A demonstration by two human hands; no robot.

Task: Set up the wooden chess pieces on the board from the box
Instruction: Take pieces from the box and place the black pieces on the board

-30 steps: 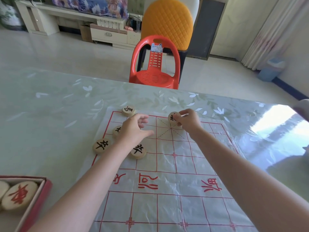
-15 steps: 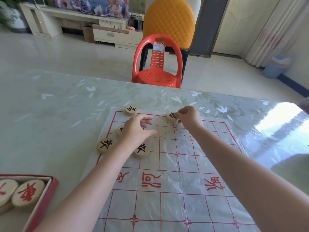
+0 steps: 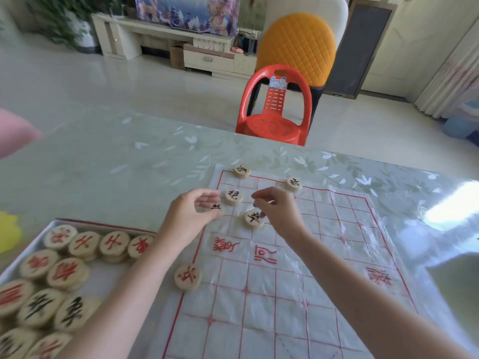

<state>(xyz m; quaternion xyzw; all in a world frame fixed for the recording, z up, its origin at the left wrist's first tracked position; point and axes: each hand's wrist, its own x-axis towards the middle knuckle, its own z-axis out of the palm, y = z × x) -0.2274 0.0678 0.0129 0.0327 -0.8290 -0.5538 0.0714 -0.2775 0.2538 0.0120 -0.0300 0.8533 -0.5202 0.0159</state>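
The plastic chess board (image 3: 293, 286) with red lines lies on the table. Three black-lettered wooden pieces (image 3: 241, 171) (image 3: 233, 196) (image 3: 253, 218) stand at its far left, and another black piece (image 3: 293, 183) stands on the far row. A red-lettered piece (image 3: 187, 277) sits on the left edge line. My left hand (image 3: 191, 216) curls over a black-lettered edge piece (image 3: 215, 207); whether it grips the piece is unclear. My right hand (image 3: 281, 212) hovers, loosely curled and empty, beside the nearer black piece. The box (image 3: 77, 222) at the near left holds several red and black pieces.
A red plastic chair (image 3: 274, 110) stands beyond the table's far edge, with an orange-backed chair (image 3: 298, 45) behind it. A yellow object (image 3: 7, 235) lies left of the box. Something pink (image 3: 15, 133) shows at the left edge.
My right hand let go of the piece on the far row and drew back toward me. My left hand shifted left over the edge piece. The view swung left, showing the box.
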